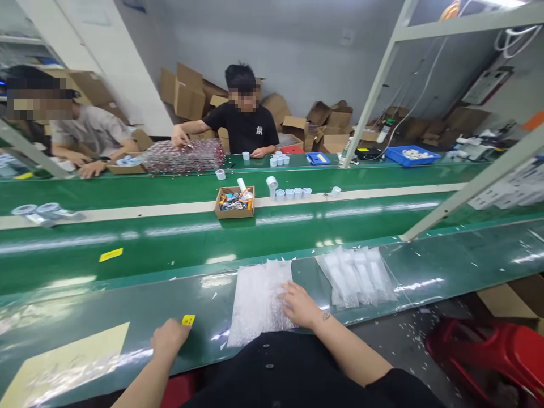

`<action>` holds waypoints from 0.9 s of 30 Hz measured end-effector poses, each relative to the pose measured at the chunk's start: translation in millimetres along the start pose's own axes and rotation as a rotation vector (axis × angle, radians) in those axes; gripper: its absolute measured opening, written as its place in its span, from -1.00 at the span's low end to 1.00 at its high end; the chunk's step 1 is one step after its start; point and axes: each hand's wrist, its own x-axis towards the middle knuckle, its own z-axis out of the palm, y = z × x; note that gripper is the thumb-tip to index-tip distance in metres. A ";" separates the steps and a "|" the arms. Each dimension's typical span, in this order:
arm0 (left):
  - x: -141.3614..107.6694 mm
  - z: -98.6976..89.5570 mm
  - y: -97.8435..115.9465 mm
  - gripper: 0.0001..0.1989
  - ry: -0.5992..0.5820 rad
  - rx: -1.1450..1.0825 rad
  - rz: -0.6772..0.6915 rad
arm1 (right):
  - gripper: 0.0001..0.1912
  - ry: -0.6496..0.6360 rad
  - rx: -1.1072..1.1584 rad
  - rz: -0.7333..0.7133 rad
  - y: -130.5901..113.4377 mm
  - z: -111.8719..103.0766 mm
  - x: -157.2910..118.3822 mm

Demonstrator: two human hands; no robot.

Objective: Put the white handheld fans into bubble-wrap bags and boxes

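My left hand [169, 341] is closed near the front edge of the bench, with a small yellow card [188, 320] with dark marks showing at its fingertips. Fingers apart, my right hand [300, 305] lies on the right side of a stack of clear bubble-wrap bags [253, 300]. To the right of that stack is a row of overlapping bubble bags [357, 276] with pale items inside. A large pale-yellow sheet [70, 362] rests on the bench left of my left hand.
Beyond the bench runs a green belt [170, 246] carrying another yellow card [111, 255]. Farther back stand a carton of small parts [235, 203], several white cups [293, 194] and a blue tray [411, 156]. Two people sit opposite. A red stool [488, 357] is at the right.
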 end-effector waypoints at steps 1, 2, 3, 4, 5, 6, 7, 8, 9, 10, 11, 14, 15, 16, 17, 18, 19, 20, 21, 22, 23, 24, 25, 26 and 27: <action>0.8 -0.3 0.9 -0.84 0.002 0.002 0.008 | -0.55 0.090 -0.012 0.067 8.7 -10.2 -5.8; 1.4 -0.4 1.8 -0.86 0.000 -0.001 0.017 | -0.52 0.210 -0.034 0.165 18.7 -21.0 -12.0; 1.8 -0.4 2.4 -0.87 -0.007 -0.007 0.024 | -0.48 0.338 -0.063 0.289 29.6 -31.6 -17.9; 2.2 -0.4 2.8 -0.87 -0.015 -0.014 0.023 | -0.43 0.438 -0.095 0.425 40.7 -41.1 -23.1; 2.5 -0.4 3.0 -0.86 -0.023 -0.020 0.013 | -0.35 0.497 -0.123 0.553 51.1 -48.7 -27.0; 2.6 -0.6 2.9 -0.85 -0.028 -0.027 -0.001 | -0.26 0.509 -0.141 0.654 60.3 -53.8 -29.3; 2.5 -0.7 2.9 -0.84 -0.031 -0.033 -0.017 | -0.20 0.476 -0.149 0.715 67.8 -56.3 -30.0; 2.1 -0.7 3.0 -0.83 -0.033 -0.041 -0.031 | -0.17 0.415 -0.147 0.737 73.3 -56.3 -29.4; 1.3 -0.4 3.4 -0.82 -0.033 -0.048 -0.045 | -0.17 0.362 -0.141 0.738 77.0 -54.2 -27.9; 0.0 0.2 4.4 -0.82 -0.030 -0.053 -0.059 | -0.18 0.333 -0.135 0.737 79.2 -50.6 -26.0; -1.9 1.2 5.8 -0.81 -0.024 -0.057 -0.073 | -0.18 0.318 -0.130 0.741 80.3 -46.5 -24.1; -10.6 6.9 11.3 -0.76 0.015 -0.057 -0.099 | -0.13 0.263 -0.120 0.791 82.6 -37.6 -21.5; -13.9 9.5 12.7 -0.72 0.033 -0.058 -0.096 | -0.12 0.242 -0.121 0.807 83.9 -36.8 -21.8; -16.9 12.2 13.3 -0.69 0.053 -0.062 -0.090 | -0.12 0.223 -0.125 0.816 85.6 -37.0 -22.5; -19.3 14.8 13.2 -0.67 0.071 -0.067 -0.085 | -0.14 0.204 -0.133 0.812 87.6 -37.7 -23.2; -20.9 17.3 12.3 -0.65 0.086 -0.075 -0.083 | -0.15 0.189 -0.143 0.801 89.7 -38.3 -23.8; -21.6 19.4 10.6 -0.64 0.096 -0.083 -0.087 | -0.17 0.177 -0.161 0.779 91.9 -38.4 -24.1; -21.6 21.2 8.5 -0.63 0.100 -0.091 -0.097 | -0.20 0.167 -0.190 0.746 94.0 -37.4 -24.1; -21.1 22.8 6.2 -0.64 0.099 -0.099 -0.106 | -0.23 0.162 -0.226 0.707 95.9 -35.2 -23.9; -20.5 24.1 4.1 -0.65 0.095 -0.107 -0.112 | -0.27 0.164 -0.265 0.668 97.5 -32.0 -23.7; -20.2 25.4 2.6 -0.66 0.090 -0.111 -0.113 | -0.30 0.173 -0.303 0.634 98.8 -28.2 -23.7; -20.4 26.8 1.8 -0.67 0.087 -0.112 -0.105 | -0.33 0.192 -0.334 0.608 99.8 -24.2 -24.1; -21.5 28.4 1.7 -0.66 0.088 -0.109 -0.087 | -0.34 0.220 -0.356 0.590 100.5 -20.7 -24.9; -23.8 30.4 1.9 -0.64 0.093 -0.101 -0.056 | -0.33 0.254 -0.368 0.586 101.0 -18.0 -26.3; -27.5 32.9 2.1 -0.61 0.100 -0.092 -0.013 | -0.31 0.289 -0.376 0.585 101.2 -16.3 -28.2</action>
